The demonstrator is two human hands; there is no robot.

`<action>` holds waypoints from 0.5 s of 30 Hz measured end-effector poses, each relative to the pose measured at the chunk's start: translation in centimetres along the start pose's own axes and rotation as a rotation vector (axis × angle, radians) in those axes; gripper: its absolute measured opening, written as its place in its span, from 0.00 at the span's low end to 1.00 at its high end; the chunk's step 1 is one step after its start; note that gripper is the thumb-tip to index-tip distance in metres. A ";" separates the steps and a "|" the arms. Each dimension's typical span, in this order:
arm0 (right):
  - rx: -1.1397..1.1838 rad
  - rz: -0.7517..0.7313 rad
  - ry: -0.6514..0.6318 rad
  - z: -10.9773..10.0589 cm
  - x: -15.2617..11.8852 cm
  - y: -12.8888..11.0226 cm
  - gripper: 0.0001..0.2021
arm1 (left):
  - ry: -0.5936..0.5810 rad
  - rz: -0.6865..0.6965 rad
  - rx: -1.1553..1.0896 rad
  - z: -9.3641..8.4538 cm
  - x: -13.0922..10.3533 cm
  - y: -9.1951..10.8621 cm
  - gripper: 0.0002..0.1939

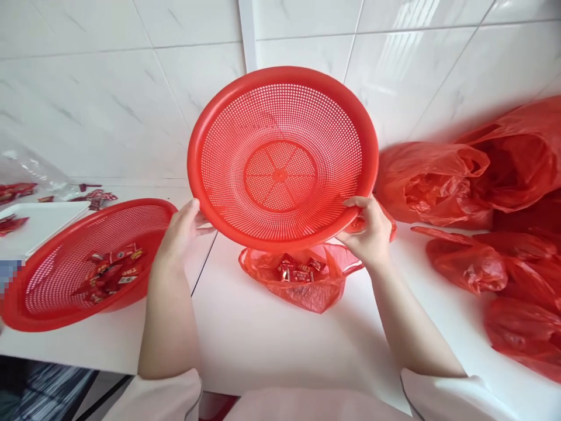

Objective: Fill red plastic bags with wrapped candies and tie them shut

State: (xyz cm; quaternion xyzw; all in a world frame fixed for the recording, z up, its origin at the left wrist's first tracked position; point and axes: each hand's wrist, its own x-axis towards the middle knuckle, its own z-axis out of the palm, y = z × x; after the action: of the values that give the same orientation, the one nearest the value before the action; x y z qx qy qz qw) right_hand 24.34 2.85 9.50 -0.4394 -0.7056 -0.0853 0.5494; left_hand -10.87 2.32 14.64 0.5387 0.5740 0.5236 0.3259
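A round red plastic colander (280,175) is raised above the white table, tilted so that its bare inside faces me. My left hand (182,231) grips its rim at the lower left, with the fingers partly behind it. At the lower right, my right hand (366,228) holds the rim, thumb on the inner side. Below the colander stands a thin red plastic bag (318,295), its mouth spread, with several small red wrapped packets (302,270) inside. The colander's lower edge hides the back of this bag.
On the left, a second red colander (153,225) holds several red packets. A white tray (56,213) and loose packets (99,197) lie behind it. Several red plastic bags (433,181) crowd the right side. A tiled wall (193,76) closes off the back.
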 end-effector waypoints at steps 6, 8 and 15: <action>0.087 0.127 0.221 -1.2 0.5 0.7 0.27 | 0.524 -0.019 0.897 -4.9 1.4 -2.9 0.36; 0.117 0.157 0.291 -1.7 0.9 1.1 0.28 | 0.489 -0.214 0.986 -6.0 2.4 -5.1 0.34; 0.132 0.213 0.435 -3.2 1.8 2.0 0.25 | 0.322 -0.069 1.101 -5.5 3.7 -7.9 0.06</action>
State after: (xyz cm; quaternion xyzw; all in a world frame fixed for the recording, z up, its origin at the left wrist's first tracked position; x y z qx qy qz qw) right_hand 27.97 3.07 11.54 -0.4460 -0.5242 -0.0733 0.7217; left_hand -18.94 5.50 9.14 0.5234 0.8217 0.2120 -0.0771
